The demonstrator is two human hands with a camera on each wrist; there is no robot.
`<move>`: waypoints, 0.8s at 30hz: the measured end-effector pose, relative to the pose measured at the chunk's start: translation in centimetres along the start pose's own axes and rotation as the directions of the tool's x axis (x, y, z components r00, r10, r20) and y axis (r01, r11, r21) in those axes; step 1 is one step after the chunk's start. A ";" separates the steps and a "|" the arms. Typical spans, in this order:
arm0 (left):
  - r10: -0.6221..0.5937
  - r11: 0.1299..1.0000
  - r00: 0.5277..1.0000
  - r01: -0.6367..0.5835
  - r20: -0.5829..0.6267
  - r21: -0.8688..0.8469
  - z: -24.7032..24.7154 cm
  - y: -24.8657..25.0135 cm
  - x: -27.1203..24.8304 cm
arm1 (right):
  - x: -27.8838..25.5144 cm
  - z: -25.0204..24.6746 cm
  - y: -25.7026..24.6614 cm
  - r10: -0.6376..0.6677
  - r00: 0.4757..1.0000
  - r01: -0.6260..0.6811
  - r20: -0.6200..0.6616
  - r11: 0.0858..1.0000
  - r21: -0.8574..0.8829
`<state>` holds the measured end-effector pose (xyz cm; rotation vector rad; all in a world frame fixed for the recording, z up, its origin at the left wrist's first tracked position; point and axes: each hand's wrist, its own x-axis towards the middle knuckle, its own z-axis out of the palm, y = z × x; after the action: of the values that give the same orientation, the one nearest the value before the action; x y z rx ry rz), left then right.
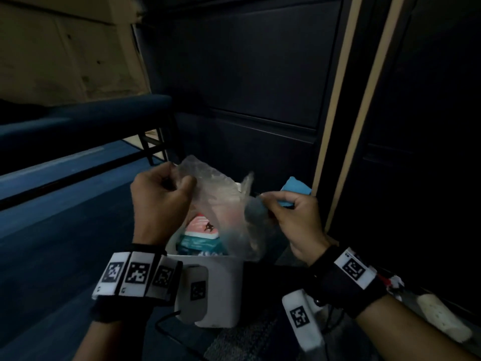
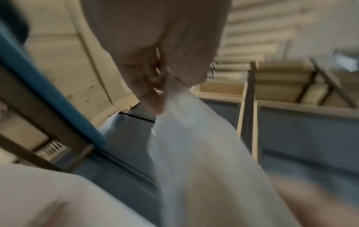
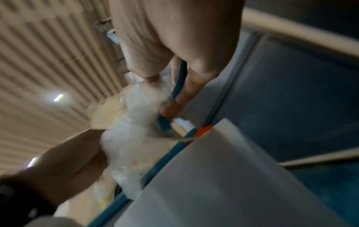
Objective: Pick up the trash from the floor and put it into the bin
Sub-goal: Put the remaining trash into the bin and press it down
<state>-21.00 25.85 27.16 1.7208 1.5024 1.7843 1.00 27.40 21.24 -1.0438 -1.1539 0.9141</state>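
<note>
1. Your left hand [image 1: 161, 201] is just above the left rim of the white bin [image 1: 223, 287], fingers curled tight around the upper left edge of a crumpled clear plastic bag [image 1: 223, 204]. The left wrist view [image 2: 147, 64] shows the same grip, with the plastic [image 2: 194, 153] hanging down from the fingers; that picture is blurred.
2. The plastic bag is stretched between your two hands, directly over the bin's open top. Its lower part dips toward the bin's right rim.
3. Inside the bin, below the bag, lie a pink-and-white packet [image 1: 201, 226] and a teal one [image 1: 199, 244] beneath it.
4. Your right hand [image 1: 294, 220] is above and just right of the bin, pinching the bag's right edge between thumb and forefinger. The same hand also holds a light blue object [image 1: 295, 192] against the palm; you cannot tell what it is. The right wrist view [image 3: 174, 50] shows the pinch on the white plastic [image 3: 136, 138].
5. The bin stands on the floor, in front of a dark cabinet [image 1: 247, 74].
</note>
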 end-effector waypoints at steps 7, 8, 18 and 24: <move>0.092 0.895 0.985 -0.019 -0.144 0.445 0.0 -2.9 0.3 | 0.0 5.9 -0.7 -0.108 0.945 0.185 0.309 0.955 -0.232; 0.081 0.873 0.995 -0.038 -0.066 0.486 0.3 -3.2 0.0 | -0.2 6.6 -0.6 -0.079 0.924 0.189 0.374 0.945 -0.266; -0.353 0.831 0.575 -0.168 0.738 0.530 1.3 -3.3 -2.8 | -0.3 6.8 0.4 0.051 0.756 0.399 0.652 0.754 -0.522; -0.471 0.764 0.376 -0.279 0.798 0.582 2.2 -4.0 -2.6 | -0.8 3.5 1.0 -0.289 0.806 0.535 0.517 0.730 -0.426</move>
<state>-20.31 26.73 22.06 2.1992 1.5689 -0.1258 -2.62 27.52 20.40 -0.9831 -2.0216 0.4294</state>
